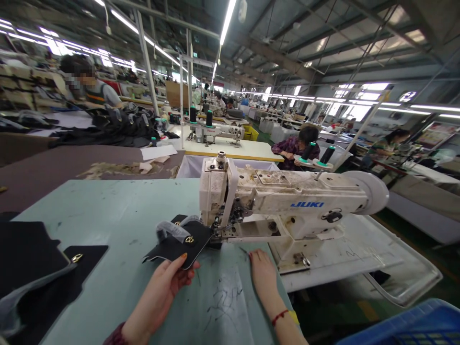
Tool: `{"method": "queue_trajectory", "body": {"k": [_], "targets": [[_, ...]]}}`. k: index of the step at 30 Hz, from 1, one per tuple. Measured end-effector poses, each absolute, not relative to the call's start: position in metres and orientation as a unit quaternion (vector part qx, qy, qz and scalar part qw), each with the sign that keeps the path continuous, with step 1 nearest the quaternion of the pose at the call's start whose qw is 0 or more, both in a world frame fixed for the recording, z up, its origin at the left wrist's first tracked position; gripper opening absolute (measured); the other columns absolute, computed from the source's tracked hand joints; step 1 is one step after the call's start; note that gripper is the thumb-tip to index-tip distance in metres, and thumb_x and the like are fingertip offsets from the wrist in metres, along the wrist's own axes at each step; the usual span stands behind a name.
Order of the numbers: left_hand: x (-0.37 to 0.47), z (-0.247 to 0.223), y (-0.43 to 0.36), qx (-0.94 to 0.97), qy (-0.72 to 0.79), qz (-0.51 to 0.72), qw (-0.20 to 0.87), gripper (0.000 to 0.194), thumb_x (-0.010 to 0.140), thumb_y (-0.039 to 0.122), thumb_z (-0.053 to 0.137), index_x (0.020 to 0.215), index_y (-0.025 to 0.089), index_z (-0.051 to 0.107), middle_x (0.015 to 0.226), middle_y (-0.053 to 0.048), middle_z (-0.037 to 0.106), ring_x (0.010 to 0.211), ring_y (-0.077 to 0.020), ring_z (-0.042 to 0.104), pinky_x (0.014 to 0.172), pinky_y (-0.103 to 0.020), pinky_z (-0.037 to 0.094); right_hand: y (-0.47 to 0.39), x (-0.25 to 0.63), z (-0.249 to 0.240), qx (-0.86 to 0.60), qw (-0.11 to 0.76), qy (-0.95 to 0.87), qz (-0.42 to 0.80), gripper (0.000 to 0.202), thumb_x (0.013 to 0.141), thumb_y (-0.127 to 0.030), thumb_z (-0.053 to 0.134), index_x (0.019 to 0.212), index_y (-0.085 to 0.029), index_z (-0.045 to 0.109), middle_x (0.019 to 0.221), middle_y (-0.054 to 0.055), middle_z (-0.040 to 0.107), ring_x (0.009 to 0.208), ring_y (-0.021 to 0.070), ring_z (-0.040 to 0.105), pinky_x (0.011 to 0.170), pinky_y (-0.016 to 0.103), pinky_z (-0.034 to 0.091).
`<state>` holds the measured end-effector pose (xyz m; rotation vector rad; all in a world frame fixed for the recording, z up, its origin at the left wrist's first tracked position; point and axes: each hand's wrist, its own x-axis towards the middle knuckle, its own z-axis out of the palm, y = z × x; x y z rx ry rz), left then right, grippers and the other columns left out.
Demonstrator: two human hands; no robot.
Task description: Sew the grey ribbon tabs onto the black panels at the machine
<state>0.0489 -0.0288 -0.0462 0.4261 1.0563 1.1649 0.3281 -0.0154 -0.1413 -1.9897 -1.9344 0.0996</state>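
Note:
A black fabric panel [196, 242] with gold-coloured metal fittings and a strap handle [175, 232] wrapped in clear film lies at the head of a white sewing machine [287, 196]. Its right corner reaches the needle area. My left hand [172, 278] pinches the near edge, thumb on top and fingers beneath. On the pale green tabletop, my right hand [264, 270] rests just in front of the machine with its fingers together. A small dark pointed thing shows at those fingertips; its kind is unclear.
More black panels [25, 258] with a film-wrapped strap lie at the left. Loose dark threads [226, 302] are scattered on the near tabletop. A blue plastic basket [402, 326] stands at the lower right. Beyond the machine, a person in a purple patterned top [296, 148] sits working.

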Motion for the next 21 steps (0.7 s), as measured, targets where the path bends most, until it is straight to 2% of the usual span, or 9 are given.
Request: {"method": "queue_trajectory", "body": {"k": [3,5,9,14,17,21], "targets": [[0.047,-0.050,-0.030,0.178,0.462,0.527,0.691,0.019,0.076,0.024,0.075,0.082,0.012,0.061,0.076,-0.009,0.074,0.058,-0.0147,0.064,0.052,-0.025,0.054,-0.015,0.309,-0.131,-0.710,0.167,-0.678,0.087,0.032,0.100,-0.021,0.031,0.102,-0.013,0.062,0.086,0.009,0.065,0.077,0.0156,0.061,0.066,0.023,0.038],[0.046,-0.053,-0.030,0.179,0.454,0.531,0.693,0.016,0.078,0.023,0.073,0.082,0.012,0.062,0.076,-0.009,0.074,0.057,-0.0144,0.063,0.052,-0.025,0.054,-0.013,0.287,-0.125,-0.703,0.159,-0.682,0.124,0.031,0.101,-0.029,0.033,0.105,-0.017,0.062,0.084,0.005,0.066,0.073,0.0140,0.062,0.061,0.021,0.035],[0.045,-0.053,-0.030,0.173,0.452,0.535,0.693,0.015,0.076,0.021,0.074,0.081,0.011,0.063,0.074,-0.009,0.073,0.056,-0.0136,0.063,0.051,-0.024,0.055,0.005,0.241,-0.114,-0.694,0.157,-0.683,0.168,0.031,0.096,-0.044,0.045,0.098,-0.019,0.064,0.088,0.004,0.067,0.080,0.0149,0.064,0.060,0.020,0.032],[0.044,-0.048,-0.032,0.159,0.463,0.528,0.694,0.017,0.072,0.021,0.077,0.076,0.013,0.063,0.071,-0.007,0.073,0.056,-0.0138,0.062,0.051,-0.023,0.054,0.018,0.216,-0.109,-0.688,0.145,-0.686,0.189,0.034,0.097,-0.042,0.043,0.091,-0.019,0.067,0.087,0.004,0.068,0.079,0.0137,0.064,0.060,0.019,0.031],[0.035,-0.052,-0.036,0.185,0.477,0.499,0.700,0.025,0.071,0.032,0.079,0.070,0.014,0.062,0.071,-0.007,0.072,0.057,-0.0127,0.060,0.052,-0.021,0.052,0.007,0.232,-0.113,-0.685,0.129,-0.693,0.186,0.034,0.097,-0.042,0.043,0.088,-0.019,0.067,0.085,0.004,0.067,0.079,0.0129,0.063,0.062,0.019,0.034],[0.001,-0.068,-0.043,0.279,0.536,0.446,0.660,0.044,0.072,0.059,0.070,0.077,0.015,0.069,0.058,-0.001,0.063,0.047,-0.0096,0.049,0.040,-0.016,0.038,-0.009,0.275,-0.116,-0.714,0.108,-0.674,0.156,0.033,0.097,-0.035,0.042,0.090,-0.014,0.066,0.085,0.010,0.065,0.082,0.0165,0.061,0.071,0.022,0.039]]}}
